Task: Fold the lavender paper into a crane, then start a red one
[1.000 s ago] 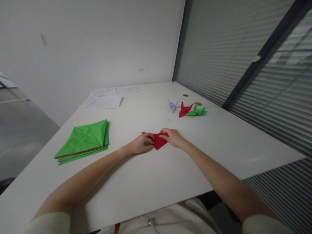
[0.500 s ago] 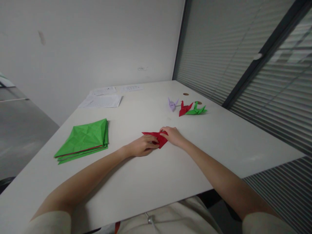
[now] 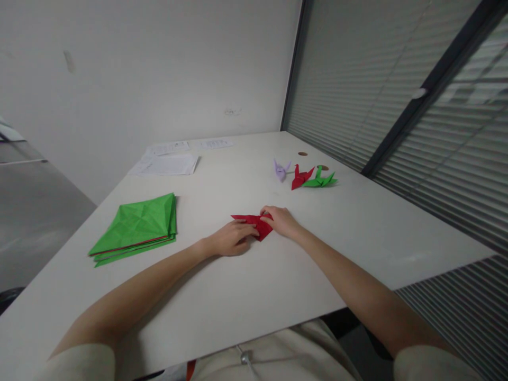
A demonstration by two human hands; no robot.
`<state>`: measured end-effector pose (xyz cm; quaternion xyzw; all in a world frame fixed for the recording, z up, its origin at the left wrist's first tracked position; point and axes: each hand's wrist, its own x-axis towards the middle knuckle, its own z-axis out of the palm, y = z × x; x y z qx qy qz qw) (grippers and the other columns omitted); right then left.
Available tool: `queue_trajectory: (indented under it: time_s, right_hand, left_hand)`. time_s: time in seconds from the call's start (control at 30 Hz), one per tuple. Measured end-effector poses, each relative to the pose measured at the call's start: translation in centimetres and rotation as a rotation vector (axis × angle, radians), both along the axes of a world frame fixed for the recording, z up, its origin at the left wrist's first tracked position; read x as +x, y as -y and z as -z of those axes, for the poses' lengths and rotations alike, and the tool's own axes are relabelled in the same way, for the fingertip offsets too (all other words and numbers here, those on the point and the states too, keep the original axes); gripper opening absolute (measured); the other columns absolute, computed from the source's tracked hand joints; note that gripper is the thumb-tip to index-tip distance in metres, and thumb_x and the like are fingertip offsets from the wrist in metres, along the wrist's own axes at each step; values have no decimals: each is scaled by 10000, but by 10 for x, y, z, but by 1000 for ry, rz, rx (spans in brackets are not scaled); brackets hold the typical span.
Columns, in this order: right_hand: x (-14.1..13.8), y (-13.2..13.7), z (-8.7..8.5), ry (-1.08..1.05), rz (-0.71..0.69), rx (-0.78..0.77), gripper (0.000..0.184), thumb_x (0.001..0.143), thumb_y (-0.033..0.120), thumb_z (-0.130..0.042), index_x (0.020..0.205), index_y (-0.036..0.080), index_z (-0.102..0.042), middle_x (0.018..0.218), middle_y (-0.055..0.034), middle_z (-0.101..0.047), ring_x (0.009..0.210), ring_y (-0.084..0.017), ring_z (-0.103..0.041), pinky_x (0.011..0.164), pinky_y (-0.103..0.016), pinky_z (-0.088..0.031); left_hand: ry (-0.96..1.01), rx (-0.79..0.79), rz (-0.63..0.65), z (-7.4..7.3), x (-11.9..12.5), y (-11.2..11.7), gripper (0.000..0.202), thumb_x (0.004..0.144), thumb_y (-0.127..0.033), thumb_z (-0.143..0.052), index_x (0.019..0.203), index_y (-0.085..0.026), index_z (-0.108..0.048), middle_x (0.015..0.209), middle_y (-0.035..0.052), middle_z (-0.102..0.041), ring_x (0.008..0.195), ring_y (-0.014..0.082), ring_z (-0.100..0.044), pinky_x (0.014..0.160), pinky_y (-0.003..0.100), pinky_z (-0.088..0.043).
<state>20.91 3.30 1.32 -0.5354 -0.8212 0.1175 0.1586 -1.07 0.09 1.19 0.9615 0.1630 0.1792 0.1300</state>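
A folded piece of red origami paper [image 3: 263,229] lies on the white table [image 3: 238,307] in front of me, one point sticking out to the left. My left hand [image 3: 235,237] rests on its left part, fingers stretched out and lying flat over it. At the upper right corner, my right hand [image 3: 277,218] pinches the paper between thumb and fingers. Part of the paper is hidden under both hands.
A stack of creased, mostly green paper sheets [image 3: 138,222] lies to the left. Beyond my right hand sit a lilac paper crane [image 3: 281,171], a red crane [image 3: 301,178] and a green crane [image 3: 320,180]. Printed sheets [image 3: 166,164] lie at the back left, near the wall.
The fingers of my left hand have shifted slightly on the red paper, showing a little more of its lower part. My right hand stays in place.
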Motion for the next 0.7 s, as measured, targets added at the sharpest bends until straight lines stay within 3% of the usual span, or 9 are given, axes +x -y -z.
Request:
queue_trajectory:
  time_s: [0.23,0.47,0.7]
  right_hand:
    - [-1,0,-3,9,20,-14,145,877,299,-575,986,229,-638,1020,-58,-712,914,-211,-643,824,-323,-415]
    - [-1,-1,-2,38,50,-27,155,873,319,-579,981,229,-643,987,-64,-718,877,-223,-648,787,-327,-418]
    - [-2,-5,3,93,67,15,161,874,340,-580,978,230,-635,988,-55,-719,871,-212,-651,762,-301,-416]
  left_hand:
    - [-62,62,-20,2,4,2,420,834,-160,-482,1235,-213,-593,1073,96,-624,1054,237,-567,979,392,-417]
    - [-69,51,-17,3,1,-1,430,811,-134,-482,1216,-202,-608,1135,88,-639,1140,255,-548,1049,415,-368]
    - [-77,32,-43,3,1,-3,500,787,-91,-454,1269,-182,-555,1284,107,-574,1192,261,-520,1029,413,-392]
